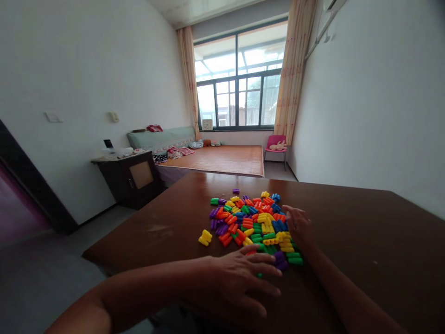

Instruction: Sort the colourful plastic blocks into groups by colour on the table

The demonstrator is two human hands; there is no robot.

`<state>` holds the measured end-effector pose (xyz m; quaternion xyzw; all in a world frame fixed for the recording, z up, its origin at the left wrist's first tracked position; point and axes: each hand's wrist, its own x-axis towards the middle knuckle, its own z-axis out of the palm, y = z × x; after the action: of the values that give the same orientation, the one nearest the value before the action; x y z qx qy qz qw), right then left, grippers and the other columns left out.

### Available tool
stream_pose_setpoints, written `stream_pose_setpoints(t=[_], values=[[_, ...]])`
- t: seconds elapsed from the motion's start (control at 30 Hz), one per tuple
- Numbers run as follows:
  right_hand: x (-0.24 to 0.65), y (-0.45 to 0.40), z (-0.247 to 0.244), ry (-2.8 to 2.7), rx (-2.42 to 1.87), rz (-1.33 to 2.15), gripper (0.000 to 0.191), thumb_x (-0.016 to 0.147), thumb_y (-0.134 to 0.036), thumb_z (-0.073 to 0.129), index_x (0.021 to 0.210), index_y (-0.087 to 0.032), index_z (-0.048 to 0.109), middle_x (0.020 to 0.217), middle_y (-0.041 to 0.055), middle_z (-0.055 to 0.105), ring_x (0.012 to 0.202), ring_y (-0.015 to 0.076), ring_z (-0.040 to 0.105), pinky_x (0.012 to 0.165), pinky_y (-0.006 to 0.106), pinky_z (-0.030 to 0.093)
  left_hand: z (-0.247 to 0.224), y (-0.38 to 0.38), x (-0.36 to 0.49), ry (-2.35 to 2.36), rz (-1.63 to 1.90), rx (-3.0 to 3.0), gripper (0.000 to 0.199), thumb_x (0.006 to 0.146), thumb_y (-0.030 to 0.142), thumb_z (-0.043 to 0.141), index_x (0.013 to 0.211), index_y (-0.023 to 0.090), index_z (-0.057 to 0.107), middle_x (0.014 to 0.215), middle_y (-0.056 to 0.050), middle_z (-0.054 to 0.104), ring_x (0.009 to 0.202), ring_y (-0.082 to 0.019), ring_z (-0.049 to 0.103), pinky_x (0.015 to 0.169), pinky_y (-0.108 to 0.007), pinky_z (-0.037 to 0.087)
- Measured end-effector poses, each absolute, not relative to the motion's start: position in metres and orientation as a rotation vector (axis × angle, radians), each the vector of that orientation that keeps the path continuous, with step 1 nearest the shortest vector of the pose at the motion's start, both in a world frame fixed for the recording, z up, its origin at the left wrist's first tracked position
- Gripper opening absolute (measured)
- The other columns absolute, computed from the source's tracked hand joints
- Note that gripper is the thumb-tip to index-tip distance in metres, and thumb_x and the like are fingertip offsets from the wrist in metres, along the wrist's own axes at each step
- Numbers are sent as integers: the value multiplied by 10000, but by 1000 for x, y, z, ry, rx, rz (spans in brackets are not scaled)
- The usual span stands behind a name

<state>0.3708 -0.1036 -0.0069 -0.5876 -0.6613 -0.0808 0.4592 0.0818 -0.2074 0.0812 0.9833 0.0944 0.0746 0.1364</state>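
Note:
A heap of coloured plastic pieces [247, 222] in red, yellow, green, blue and purple lies on the brown table [347, 222]. My left hand [245, 278] is over the near edge of the heap, fingers spread and pointing right, holding nothing. At the heap's right side is my right hand [298, 223], its fingers apart and beside the blue pieces, with nothing visible in it. A yellow piece [205, 238] sits apart on the left, and a small purple piece [236, 191] lies beyond the far edge.
Past the table stands a bed [222, 157] with an orange mat, under a window. A dark cabinet [134, 178] with items on top is at the left. A pink chair [276, 143] holding a soft toy stands near the right wall.

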Motion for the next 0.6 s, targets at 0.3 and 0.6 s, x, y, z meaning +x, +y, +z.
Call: stream_pose_setpoints(t=[0.3, 0.6], values=[[370, -78, -51, -1650, -1839, 114, 473, 939, -412, 327, 1239, -170, 601, 1335, 121, 585, 1260, 262, 510, 1083, 413, 359, 32, -180, 76, 284, 229, 3091, 427, 976, 440, 422, 1382, 335, 500, 1462, -11, 491, 1429, -222, 303, 1191, -458, 138], [298, -55, -12, -1379, -1524, 429, 474, 881, -514, 385, 1079, -182, 660, 1155, 137, 668, 1144, 266, 588, 1050, 449, 405, 33, -135, 28, 565, 387, 3130, 315, 974, 363, 455, 1255, 350, 597, 1337, 15, 599, 1375, -214, 386, 1178, -429, 155]])
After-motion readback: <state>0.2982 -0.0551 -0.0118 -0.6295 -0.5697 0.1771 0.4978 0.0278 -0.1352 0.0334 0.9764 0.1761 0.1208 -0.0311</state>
